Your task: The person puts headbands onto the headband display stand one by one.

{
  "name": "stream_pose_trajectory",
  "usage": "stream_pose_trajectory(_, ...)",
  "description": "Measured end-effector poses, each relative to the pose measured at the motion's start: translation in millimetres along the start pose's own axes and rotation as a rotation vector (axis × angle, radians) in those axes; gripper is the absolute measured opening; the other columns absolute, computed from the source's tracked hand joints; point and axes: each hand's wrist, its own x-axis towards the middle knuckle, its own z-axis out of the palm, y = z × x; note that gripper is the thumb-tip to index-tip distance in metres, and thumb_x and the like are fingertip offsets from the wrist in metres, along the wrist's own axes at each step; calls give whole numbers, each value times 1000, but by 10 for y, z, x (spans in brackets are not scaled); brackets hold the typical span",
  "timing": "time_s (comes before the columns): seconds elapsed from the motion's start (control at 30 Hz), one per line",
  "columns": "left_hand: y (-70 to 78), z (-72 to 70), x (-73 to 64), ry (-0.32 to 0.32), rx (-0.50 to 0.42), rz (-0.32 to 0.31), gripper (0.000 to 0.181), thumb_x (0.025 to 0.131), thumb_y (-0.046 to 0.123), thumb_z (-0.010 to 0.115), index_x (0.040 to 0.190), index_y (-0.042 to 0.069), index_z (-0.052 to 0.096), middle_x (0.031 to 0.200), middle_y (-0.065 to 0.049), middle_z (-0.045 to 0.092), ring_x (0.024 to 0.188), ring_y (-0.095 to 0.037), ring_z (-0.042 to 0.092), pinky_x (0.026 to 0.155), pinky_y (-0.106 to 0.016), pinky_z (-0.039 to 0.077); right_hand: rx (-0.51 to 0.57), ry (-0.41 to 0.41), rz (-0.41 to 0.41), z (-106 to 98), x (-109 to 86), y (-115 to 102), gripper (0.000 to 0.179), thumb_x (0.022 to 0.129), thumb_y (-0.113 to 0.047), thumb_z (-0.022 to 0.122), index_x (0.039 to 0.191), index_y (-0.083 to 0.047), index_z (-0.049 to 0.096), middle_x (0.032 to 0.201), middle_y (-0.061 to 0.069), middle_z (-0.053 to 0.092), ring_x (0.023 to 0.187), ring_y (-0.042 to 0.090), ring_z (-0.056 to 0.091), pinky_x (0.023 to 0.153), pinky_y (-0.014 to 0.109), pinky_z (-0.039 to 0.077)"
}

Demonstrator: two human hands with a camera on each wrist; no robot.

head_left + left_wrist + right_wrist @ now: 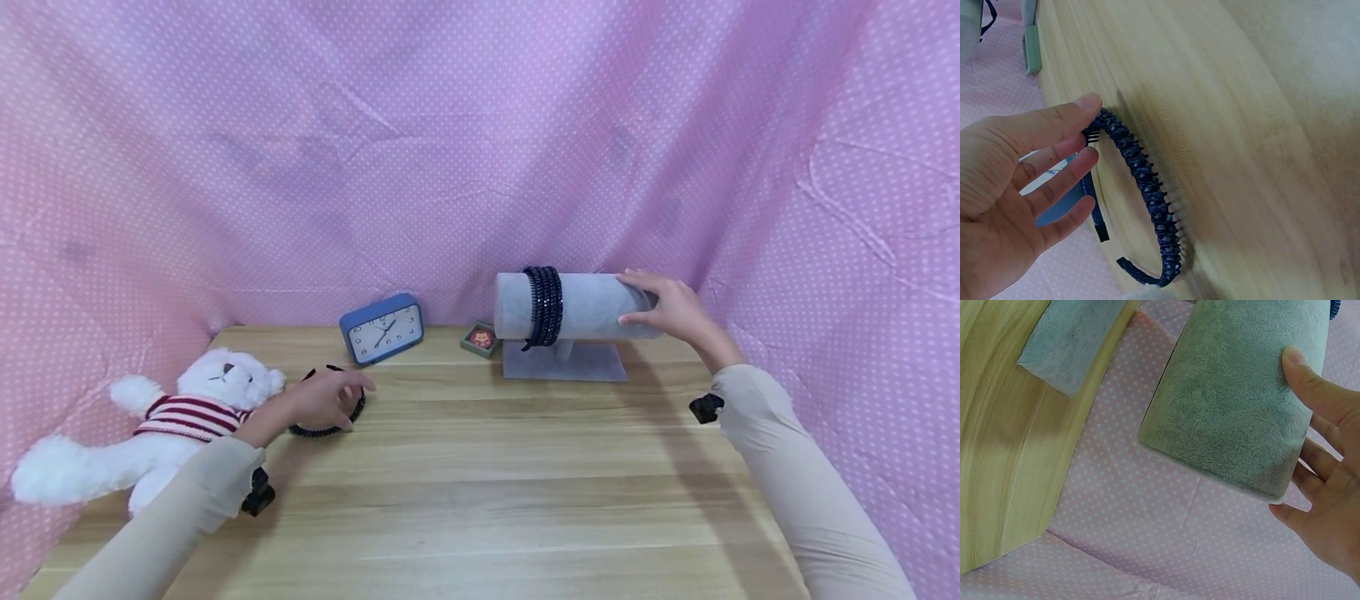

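A dark braided headband (1141, 175) with small comb teeth is on the table, its two ends apart. My left hand (327, 397) pinches its near curve between thumb and fingers, as the left wrist view shows (1019, 169). On the right stands a grey plush display stand (600, 304), a horizontal roll on a post and flat base. Several dark beaded bands (545, 307) sit round its left part. My right hand (671, 310) grips the roll's right end, with the thumb (1300, 365) on one side and the fingers partly hidden behind.
A white teddy bear (183, 417) in a striped sweater lies at the left, close to my left forearm. At the back of the wooden table (480, 500) are a blue clock (384, 328) and a small green framed box (480, 338). Pink dotted cloth (450, 167) surrounds the table.
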Motion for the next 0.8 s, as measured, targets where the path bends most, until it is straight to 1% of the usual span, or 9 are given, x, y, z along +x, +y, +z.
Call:
stream_pose_trajectory(0.1,-5,19,4,3,14,-5,64,72,1,89,131,2,64,107,-11,68,93,-21,68,77,-33,58,0,-3,2,0,-3,-7,74,77,-23,90,143,-7,59,149,22,52,142,46,44,119,63,30)
stream_pose_trajectory(0.17,-2,28,12,6,24,4,64,72,1,90,130,2,64,107,-11,68,92,-20,67,77,-33,58,1,-4,3,-1,-5,-10,74,77,-24,90,143,-7,59,149,23,52,142,46,44,119,63,30)
stream_pose_trajectory(0.27,7,46,29,14,29,31,66,69,1,91,129,0,65,107,-13,69,89,-19,68,76,-31,58,0,-3,3,-6,-7,-13,75,77,-23,90,143,-6,59,149,23,52,142,47,44,119,62,30)
stream_pose_trajectory(0.33,16,59,43,17,36,62,69,66,1,92,129,-2,65,109,-15,69,87,-19,69,75,-30,58,0,-2,2,-10,-8,-13,75,77,-23,90,143,-6,59,149,22,52,142,47,44,120,63,30)
stream_pose_trajectory(0.43,19,82,61,14,37,102,73,64,-1,92,131,-4,63,118,-21,68,86,-19,71,72,-28,59,6,-1,-1,-15,-5,-15,75,76,-22,90,143,-6,59,149,22,52,143,47,43,120,62,29)
stream_pose_trajectory(0.53,16,111,71,1,0,103,76,65,-6,90,135,-6,59,129,-26,63,89,-24,72,71,-29,61,8,0,-9,-15,2,-15,75,76,-21,90,142,-5,59,149,22,52,143,47,42,121,62,29)
stream_pose_trajectory(0.6,18,125,76,-5,-20,99,78,65,-9,89,137,-8,57,132,-28,61,89,-24,73,71,-29,61,13,-2,-8,-13,4,-17,75,76,-21,90,143,-5,59,150,22,52,143,47,42,121,62,29)
stream_pose_trajectory(0.67,21,137,82,-6,-26,81,79,66,-9,88,137,-8,56,127,-26,63,89,-23,72,71,-27,60,16,-2,-9,-11,3,-14,75,76,-20,90,142,-5,59,150,22,52,143,47,42,121,62,29)
stream_pose_trajectory(0.8,33,143,94,-2,-12,72,77,66,-7,89,136,-9,57,107,-16,69,81,-15,67,68,-24,56,25,-4,-3,-10,-8,-14,74,77,-20,90,142,-4,59,149,23,52,143,47,43,120,62,29)
